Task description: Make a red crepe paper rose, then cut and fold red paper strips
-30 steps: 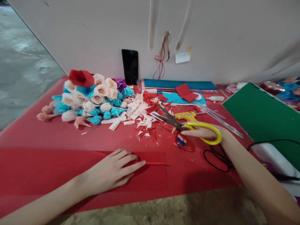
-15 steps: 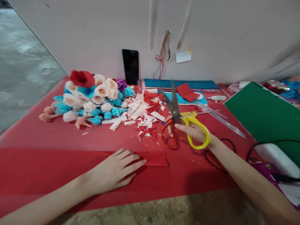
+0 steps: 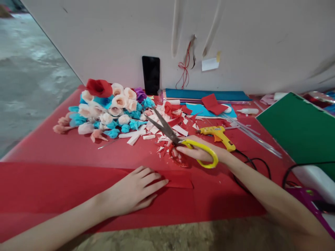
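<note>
My left hand (image 3: 136,191) lies flat with its fingers spread on a long folded sheet of red paper (image 3: 65,186) along the table's front. Above the table, my right hand (image 3: 196,151) holds large scissors (image 3: 170,134) by their yellow and red handles. The blades are parted and point up and to the left, over a pile of pink, white and red paper scraps (image 3: 157,127). Just behind my right wrist lies a yellow glue gun (image 3: 218,134) with a black cable.
Paper flowers (image 3: 115,108) fill the back left. A phone (image 3: 151,75) leans on the wall. Clear sticks (image 3: 259,139), a small white bottle (image 3: 247,111) and a green board (image 3: 298,127) are on the right. Blue and red paper lie at the back.
My right hand has moved left with the scissors, whose blades now tilt left. The glue gun has come into view behind it. My left hand keeps its place on the paper.
</note>
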Demonstrator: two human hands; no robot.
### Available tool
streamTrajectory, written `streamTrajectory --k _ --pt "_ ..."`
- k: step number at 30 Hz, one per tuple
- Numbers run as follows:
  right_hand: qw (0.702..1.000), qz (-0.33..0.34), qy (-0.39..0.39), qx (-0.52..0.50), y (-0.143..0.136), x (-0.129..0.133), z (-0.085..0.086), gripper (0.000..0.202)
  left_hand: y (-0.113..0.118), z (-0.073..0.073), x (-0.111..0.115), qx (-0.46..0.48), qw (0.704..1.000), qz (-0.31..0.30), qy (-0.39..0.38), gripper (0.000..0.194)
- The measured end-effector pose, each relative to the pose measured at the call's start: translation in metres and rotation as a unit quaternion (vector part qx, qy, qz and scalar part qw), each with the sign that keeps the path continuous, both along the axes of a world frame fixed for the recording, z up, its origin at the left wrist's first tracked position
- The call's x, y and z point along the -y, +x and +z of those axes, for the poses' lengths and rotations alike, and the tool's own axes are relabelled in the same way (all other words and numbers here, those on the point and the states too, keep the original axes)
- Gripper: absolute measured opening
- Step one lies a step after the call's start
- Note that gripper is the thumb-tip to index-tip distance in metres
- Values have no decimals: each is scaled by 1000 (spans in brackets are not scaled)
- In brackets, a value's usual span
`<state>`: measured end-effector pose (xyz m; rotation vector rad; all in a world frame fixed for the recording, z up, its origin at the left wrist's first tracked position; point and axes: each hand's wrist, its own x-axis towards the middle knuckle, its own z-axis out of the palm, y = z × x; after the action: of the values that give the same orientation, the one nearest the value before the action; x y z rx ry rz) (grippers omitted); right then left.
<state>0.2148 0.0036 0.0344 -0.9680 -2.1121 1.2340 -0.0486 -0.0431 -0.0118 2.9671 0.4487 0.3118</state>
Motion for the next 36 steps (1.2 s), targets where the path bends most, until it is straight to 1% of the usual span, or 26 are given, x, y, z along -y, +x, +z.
streamTrajectory --k 3,4,5,6,8,10,11,13,15,17,18,20,22,23,25,27,29,30,32,34,36 --pt "997 -72 41 -8 2 -9 -2 11 1 1 -1 -1 1000 0 -2 38" --pt "995 -90 47 -14 1 -10 -3 11 1 1 -1 -2 1000 0 -5 38" --pt "994 -94 47 -20 -1 -11 -3 14 1 2 -1 -3 1000 0 -7 38" --pt "995 -85 41 -25 -4 -9 -4 18 1 2 -1 -3 1000 -1 -10 38" --pt "998 -42 20 -30 -12 -4 -6 24 2 2 -2 -5 1000 -2 -13 38" --pt "1000 3 5 -25 -20 0 -8 25 2 1 -2 -6 1000 -2 -16 38" --pt "1000 11 4 -20 -22 -1 -8 24 2 0 -2 -7 1000 -1 -18 38" --pt "1000 -12 21 -13 -23 -6 -7 18 2 0 -1 -7 1000 1 -21 39" --pt "997 -61 50 -12 -22 -15 -5 12 1 -1 -1 -3 1000 1 -21 39" --pt "994 -89 66 -15 -23 -20 -5 14 1 -1 -1 2 1000 1 -22 38" --pt "994 -86 63 -16 -25 -20 -6 16 1 -1 -1 3 1000 1 -21 38" --pt "998 -48 44 -17 -33 -17 -9 23 1 -1 0 2 1000 0 -18 39" --pt "1000 -4 29 -9 -40 -14 -11 23 1 -1 -1 1 1000 -2 -13 39" --pt "1000 2 28 -3 -42 -15 -12 20 1 0 -1 2 1000 -3 -11 39" --pt "999 -22 40 5 -42 -20 -10 12 1 0 -1 5 1000 -6 -12 39" --pt "996 -69 58 3 -40 -29 -7 7 2 0 -2 10 1000 -8 -14 39" --pt "992 -103 67 -4 -40 -34 -4 10 2 0 -2 9 1000 -8 -17 40" --pt "992 -106 63 -7 -41 -34 -4 15 2 0 -2 7 1000 -8 -19 40" --pt "995 -88 48 -10 -46 -30 -6 23 1 -1 -1 2 1000 -7 -22 41" --pt "997 -61 35 -8 -50 -25 -10 22 1 -2 -1 1 1000 -7 -22 41" --pt "997 -68 37 -8 -52 -26 -11 17 1 -2 -2 2 1000 -8 -20 41"
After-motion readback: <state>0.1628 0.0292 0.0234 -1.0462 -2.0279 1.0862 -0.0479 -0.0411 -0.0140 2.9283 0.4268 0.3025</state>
